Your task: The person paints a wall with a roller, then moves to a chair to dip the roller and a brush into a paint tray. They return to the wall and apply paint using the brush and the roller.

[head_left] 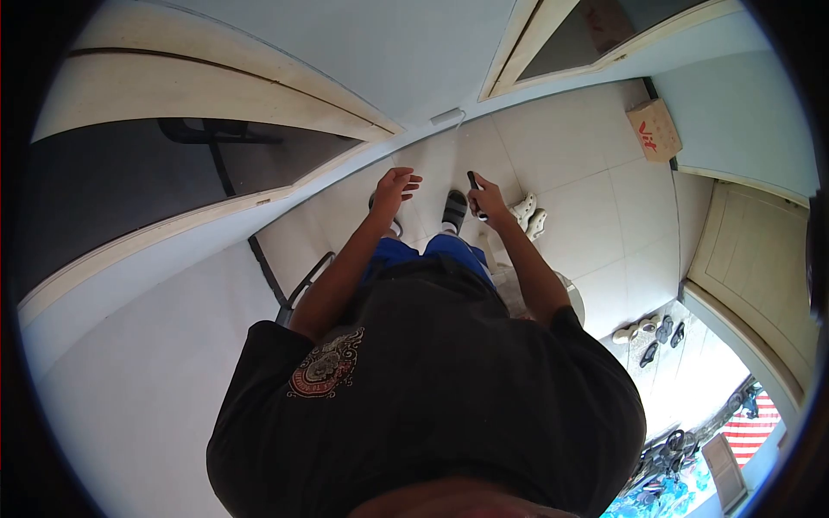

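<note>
My left hand (398,187) is held out in front of me over the floor, its fingers loosely spread and nothing in them. To its right, my right hand (489,199) is closed around a slim black object (472,180), seen nearly edge-on, so its exact kind does not show. Below the hands are my feet in dark sandals (455,210). A pair of pale clogs (529,215) lies on the tiles just right of my right hand.
Pale floor tiles (570,216) spread ahead and right. A cardboard box (654,130) stands by the wall. A white power strip (446,116) with a cord is at the wall ahead. Several shoes (649,338) lie near the doorway at right. A dark chair frame (304,283) is at left.
</note>
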{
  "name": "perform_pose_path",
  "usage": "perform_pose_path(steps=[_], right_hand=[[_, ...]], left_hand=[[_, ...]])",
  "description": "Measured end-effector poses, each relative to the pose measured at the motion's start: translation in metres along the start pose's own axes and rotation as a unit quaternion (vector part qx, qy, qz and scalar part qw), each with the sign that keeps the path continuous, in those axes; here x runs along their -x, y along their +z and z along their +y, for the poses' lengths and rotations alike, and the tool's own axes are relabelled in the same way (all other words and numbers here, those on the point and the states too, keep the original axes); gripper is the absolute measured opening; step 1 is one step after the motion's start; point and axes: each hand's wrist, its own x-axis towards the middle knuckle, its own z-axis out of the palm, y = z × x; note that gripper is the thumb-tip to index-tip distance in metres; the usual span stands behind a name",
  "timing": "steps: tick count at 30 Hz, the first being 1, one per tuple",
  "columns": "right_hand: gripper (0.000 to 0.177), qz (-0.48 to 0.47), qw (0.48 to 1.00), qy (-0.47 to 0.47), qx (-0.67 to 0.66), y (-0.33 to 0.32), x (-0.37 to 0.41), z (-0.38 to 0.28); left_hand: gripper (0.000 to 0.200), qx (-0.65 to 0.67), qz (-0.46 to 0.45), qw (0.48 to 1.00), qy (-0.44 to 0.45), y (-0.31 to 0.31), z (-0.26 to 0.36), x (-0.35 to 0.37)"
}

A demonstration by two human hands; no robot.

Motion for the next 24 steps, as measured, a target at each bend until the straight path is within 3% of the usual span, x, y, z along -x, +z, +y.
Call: perform_pose_path(steps=[5,8,11,14,18,19,20,22,23,24], right_hand=[[0.075,-0.023,0.998,-0.015,0.065,-0.001,0.194,-0.081],[0.075,-0.015,0.998,-0.034,0.052,0.019,0.248,-0.118],[0.072,-0.006,0.997,-0.025,0.070,0.018,0.192,-0.099],[0.066,0.002,1.000,-0.020,0.009,0.000,0.055,-0.035],[0.034,0.008,0.999,-0.003,-0.044,-0.008,-0.079,0.031],[0.022,0.008,0.997,0.014,-0.071,-0.004,-0.086,0.028],[0.022,0.020,0.997,0.010,-0.075,-0.007,-0.079,0.033],[0.004,0.053,0.997,0.047,-0.003,-0.010,-0.061,0.042],[0.004,0.065,0.997,0.044,-0.010,-0.011,-0.041,0.039],[0.004,0.063,0.990,0.125,-0.033,-0.015,-0.021,0.031]], left_hand=[[0.027,-0.003,-0.001,1.000,0.000,0.011,-0.004,-0.010],[0.028,0.001,0.004,1.000,-0.007,0.018,-0.006,-0.011],[0.028,0.009,0.010,1.000,0.010,0.020,-0.002,-0.010],[0.028,0.015,0.022,0.999,0.021,0.011,0.000,-0.009],[0.028,0.016,0.030,0.999,0.015,-0.010,0.002,-0.002],[0.028,0.006,0.041,0.999,0.026,-0.017,0.005,-0.001],[0.028,-0.005,0.038,0.999,0.032,-0.019,0.005,0.001],[0.028,-0.007,0.024,0.999,0.028,-0.021,0.005,-0.001],[0.028,-0.002,0.008,1.000,0.024,-0.021,0.003,-0.001],[0.027,0.003,-0.008,1.000,0.022,-0.019,0.003,-0.005]])
